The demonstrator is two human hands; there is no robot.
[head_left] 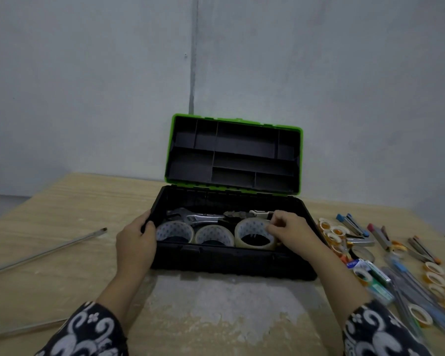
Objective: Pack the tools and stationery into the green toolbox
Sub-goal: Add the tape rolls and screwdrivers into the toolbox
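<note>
The green toolbox stands open on the table, its lid upright with empty divided trays inside. Three rolls of clear tape sit in a row along the near wall of the toolbox; behind them lie a wrench and what looks like pliers, though that dark corner is hard to read. The left hand curls over the left end wall of the toolbox, steadying it. The right hand has its fingers pinched on the rim of the right tape roll, apparently seating it beside the middle tape roll.

So the step in hand seems to be settling the third roll. Right of the toolbox, a spread of small tape rings, pens, staplers and scissors is unpacked, so the next move calls for letting go and reaching right for these. Left of the toolbox lies a long rod, partly cut off by the frame. The far right pile is blurred and runs off the edge.
</note>
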